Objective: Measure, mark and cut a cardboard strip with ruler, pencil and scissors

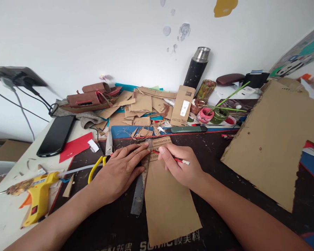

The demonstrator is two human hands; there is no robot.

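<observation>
A strip of brown cardboard [170,198] with printed figures at its far end lies on the dark mat [107,223]. Along its left side runs a worn metal ruler [138,198], partly on the cardboard. My left hand [124,169] lies flat across the ruler, fingers stretched towards its far end and pressing it down. In my right hand [181,164] a red and black pencil [178,159] is pinched, its tip by the ruler's right edge near the printed lines. Yellow-handled scissors [108,144] lie just left of my left hand, their handles partly hidden by it.
Left are a yellow glue gun [39,198], a black phone [56,135] and red paper [77,147]. Behind lie cardboard scraps [140,104], a model boat [91,97], a green cutter [188,129], paint jars [205,115] and a leaning thermos [197,68]. A large cardboard piece [267,139] stands right.
</observation>
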